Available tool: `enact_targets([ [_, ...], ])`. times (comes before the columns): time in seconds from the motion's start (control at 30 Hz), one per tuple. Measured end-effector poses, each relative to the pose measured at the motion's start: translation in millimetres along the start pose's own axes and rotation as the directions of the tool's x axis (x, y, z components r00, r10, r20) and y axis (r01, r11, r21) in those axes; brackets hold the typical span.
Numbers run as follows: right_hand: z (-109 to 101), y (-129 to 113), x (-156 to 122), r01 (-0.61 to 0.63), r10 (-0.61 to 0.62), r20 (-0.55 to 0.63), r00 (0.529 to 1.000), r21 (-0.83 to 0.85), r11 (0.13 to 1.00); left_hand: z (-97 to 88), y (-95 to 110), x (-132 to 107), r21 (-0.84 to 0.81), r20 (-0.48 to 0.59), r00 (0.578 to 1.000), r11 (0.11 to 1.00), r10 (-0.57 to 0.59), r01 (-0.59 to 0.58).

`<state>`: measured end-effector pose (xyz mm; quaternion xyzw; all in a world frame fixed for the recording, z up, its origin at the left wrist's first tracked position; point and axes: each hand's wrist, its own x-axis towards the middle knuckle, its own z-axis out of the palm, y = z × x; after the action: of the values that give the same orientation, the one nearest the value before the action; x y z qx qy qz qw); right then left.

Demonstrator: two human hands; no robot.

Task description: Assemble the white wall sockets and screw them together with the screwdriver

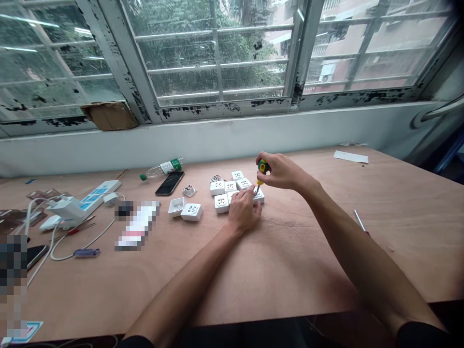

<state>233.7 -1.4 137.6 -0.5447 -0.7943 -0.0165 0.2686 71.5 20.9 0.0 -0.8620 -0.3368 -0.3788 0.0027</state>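
My right hand (281,171) grips a small yellow and green screwdriver (261,170), held upright with its tip down on a white socket module (258,195). My left hand (243,211) is closed over that module and holds it on the wooden table (297,251). Several more white socket modules (230,186) sit in a cluster just behind and left of my hands. Two further white pieces (191,211) lie apart to the left, one of them an open shell (175,206).
A black phone (169,183) and a lying plastic bottle (163,169) are behind the cluster. A white power strip (92,195), charger and cables lie at far left, with a blue-handled screwdriver (86,253). A thin metal tool (360,221) lies right; paper (350,156) at far right back.
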Motion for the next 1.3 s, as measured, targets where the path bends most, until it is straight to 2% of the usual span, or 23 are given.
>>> enact_targets([
  [0.2,6.5,-3.1,1.0,-0.007,0.005,-0.031,1.000,-0.078,0.997,1.9,-3.0,0.0,0.035,-0.039,0.997,0.998,-0.060,0.061],
  [0.37,8.2,-6.8,0.8,0.051,-0.051,-0.016,0.999,0.007,0.999,3.2,-5.7,0.0,0.062,-0.014,0.997,0.995,-0.073,0.073],
  [0.53,12.9,-6.9,2.0,0.002,-0.003,-0.045,0.999,-0.033,0.999,1.5,-5.4,-0.9,0.045,-0.031,0.997,0.996,-0.076,0.077],
  [0.7,15.3,-6.2,2.0,0.063,-0.062,-0.049,0.997,0.021,0.998,0.8,-4.9,-1.7,0.032,-0.032,0.997,0.997,-0.075,0.076],
  [0.9,18.1,-6.3,2.3,0.011,-0.014,-0.086,0.996,-0.043,0.999,0.7,-4.3,-1.9,0.070,-0.064,0.993,0.992,-0.102,0.106],
  [1.07,17.9,-4.9,2.5,0.067,-0.066,-0.089,0.994,0.016,0.998,0.5,-5.5,-0.8,0.076,-0.050,0.992,0.990,-0.115,0.118],
  [1.3,17.8,-6.1,1.6,0.027,-0.030,-0.079,0.996,-0.046,0.999,2.1,-7.3,-1.2,0.072,-0.018,0.995,0.992,-0.103,0.104],
])
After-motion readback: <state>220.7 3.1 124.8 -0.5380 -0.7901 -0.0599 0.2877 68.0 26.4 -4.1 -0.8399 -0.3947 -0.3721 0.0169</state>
